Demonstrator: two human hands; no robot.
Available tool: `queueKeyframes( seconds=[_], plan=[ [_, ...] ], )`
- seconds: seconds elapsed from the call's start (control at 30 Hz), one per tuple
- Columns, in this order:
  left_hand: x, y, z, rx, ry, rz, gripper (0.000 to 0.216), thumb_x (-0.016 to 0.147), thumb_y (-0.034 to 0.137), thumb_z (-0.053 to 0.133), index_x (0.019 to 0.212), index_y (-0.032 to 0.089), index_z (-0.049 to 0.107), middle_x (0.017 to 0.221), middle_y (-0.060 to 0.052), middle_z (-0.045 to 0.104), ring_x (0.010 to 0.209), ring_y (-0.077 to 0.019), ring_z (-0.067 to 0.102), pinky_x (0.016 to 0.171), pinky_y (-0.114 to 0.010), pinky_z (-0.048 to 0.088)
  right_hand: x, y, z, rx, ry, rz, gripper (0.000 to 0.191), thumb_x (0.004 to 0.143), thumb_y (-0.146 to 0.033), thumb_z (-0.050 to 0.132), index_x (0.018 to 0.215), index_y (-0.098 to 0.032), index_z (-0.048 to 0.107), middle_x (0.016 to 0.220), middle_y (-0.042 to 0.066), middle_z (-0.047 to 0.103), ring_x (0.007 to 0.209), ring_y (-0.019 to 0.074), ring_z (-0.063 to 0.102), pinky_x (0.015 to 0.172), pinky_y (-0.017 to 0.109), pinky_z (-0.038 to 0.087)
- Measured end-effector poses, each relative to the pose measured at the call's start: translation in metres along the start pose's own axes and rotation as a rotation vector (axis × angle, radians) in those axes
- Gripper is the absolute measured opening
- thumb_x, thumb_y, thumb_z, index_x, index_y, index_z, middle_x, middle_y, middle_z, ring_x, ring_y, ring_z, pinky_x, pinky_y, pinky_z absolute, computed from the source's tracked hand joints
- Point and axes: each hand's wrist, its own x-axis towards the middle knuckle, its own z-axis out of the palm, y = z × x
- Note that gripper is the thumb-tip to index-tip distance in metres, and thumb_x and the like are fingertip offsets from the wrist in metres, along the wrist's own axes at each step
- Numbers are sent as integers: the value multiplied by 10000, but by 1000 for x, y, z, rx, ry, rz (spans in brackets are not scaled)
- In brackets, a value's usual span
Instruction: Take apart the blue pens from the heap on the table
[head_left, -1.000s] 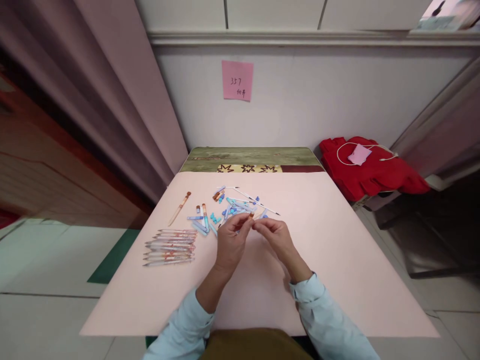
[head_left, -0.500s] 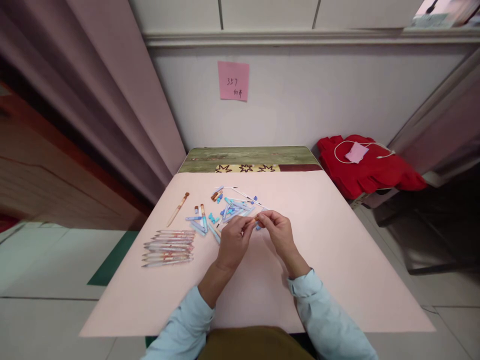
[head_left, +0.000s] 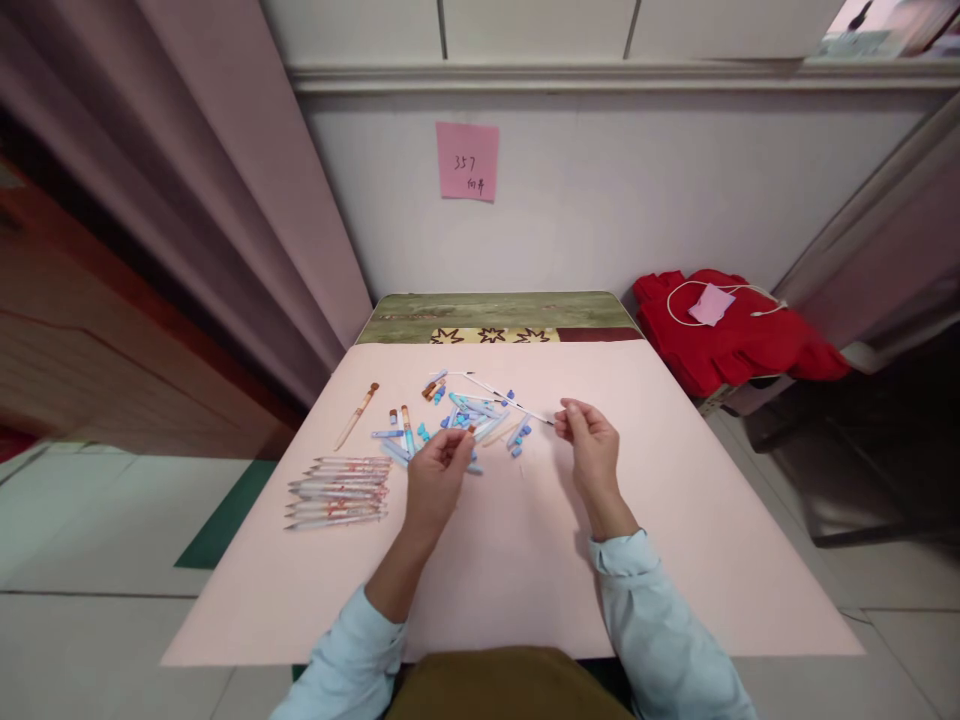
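My left hand (head_left: 436, 480) pinches a small brown pen piece (head_left: 471, 429) between thumb and fingertips, over the near side of a loose pile of pen parts. The lower part of that piece is hidden by the fingers. To the right, my right hand (head_left: 592, 450) has its fingertips closed at the end of a thin white pen refill (head_left: 529, 411), which slants back toward the pile. Light-blue pen barrels (head_left: 491, 430) and small blue pieces (head_left: 517, 450) lie between the hands. Another white refill (head_left: 480, 384) lies behind them.
Several assembled pens (head_left: 337, 490) lie in a row at the left. A single pen with a brown top (head_left: 356, 415) lies behind them. The pink-covered table (head_left: 675, 580) stands against a wall with a pink note (head_left: 467, 162). A red cloth (head_left: 720, 345) is at the right.
My hands were together over the pile and have moved apart. My left hand went left with the brown piece; my right hand went right and up to the refill's end.
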Motion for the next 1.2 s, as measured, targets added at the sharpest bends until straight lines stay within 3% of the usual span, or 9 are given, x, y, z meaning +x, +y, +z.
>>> queueKeyframes(
  seconds=[0.1, 0.23, 0.43, 0.6, 0.77, 0.83, 0.93, 1.2],
  plan=[
    [7, -6, -12, -268, 98, -131, 280, 772, 409, 719, 874, 150, 682, 759, -23, 661, 624, -105, 553, 571, -217, 419, 14, 2, -16, -125, 84, 39, 335, 708, -438, 734, 883, -155, 701, 749, 33, 690, 650, 142, 616, 641, 282, 512],
    [12, -9, -20, -460, 162, -155, 286, 732, 388, 760, 841, 133, 692, 756, -31, 667, 601, -83, 538, 564, -206, 406, 17, 5, -26, -468, -44, 26, 284, 716, -428, 691, 844, -177, 726, 728, 33, 695, 678, 184, 630, 632, 297, 492],
    [12, -7, -27, -510, 220, -145, 264, 723, 357, 775, 820, 126, 692, 761, -34, 662, 602, -79, 540, 552, -199, 395, 6, 10, -16, -858, -155, -148, 205, 787, -350, 568, 788, -235, 738, 741, 15, 716, 689, 190, 628, 664, 298, 441],
    [9, -2, -32, -581, 217, -184, 288, 691, 324, 797, 866, 122, 689, 752, -41, 673, 597, -83, 549, 562, -206, 408, 4, 18, -11, -955, -210, -193, 233, 786, -339, 534, 815, -250, 747, 780, 14, 726, 721, 196, 634, 659, 293, 430],
    [7, 5, -47, -594, 293, -139, 357, 674, 285, 807, 973, 136, 681, 734, -46, 694, 578, -98, 557, 540, -215, 403, 5, 17, -10, -832, -151, -156, 253, 798, -382, 540, 810, -230, 742, 751, 20, 730, 695, 195, 638, 661, 289, 448],
    [7, 10, -53, -592, 306, -139, 362, 666, 281, 811, 965, 124, 682, 728, -51, 695, 571, -98, 555, 534, -214, 406, 7, 16, -1, -786, -175, -174, 257, 809, -390, 544, 822, -225, 742, 753, 19, 731, 691, 190, 637, 663, 283, 454],
    [8, 19, -61, -593, 321, -129, 362, 657, 277, 816, 949, 116, 676, 714, -44, 688, 564, -95, 554, 526, -210, 413, 14, 15, 28, -813, -321, -279, 247, 826, -361, 544, 852, -222, 746, 767, 22, 730, 701, 184, 634, 667, 272, 452],
    [2, 32, -86, -591, 381, -150, 398, 680, 303, 804, 1017, 143, 664, 761, -21, 678, 545, -85, 543, 452, -184, 401, 35, 19, 119, -1198, -610, -416, 242, 886, -252, 517, 960, -244, 747, 961, 38, 748, 884, 196, 655, 772, 268, 434]
  ],
)
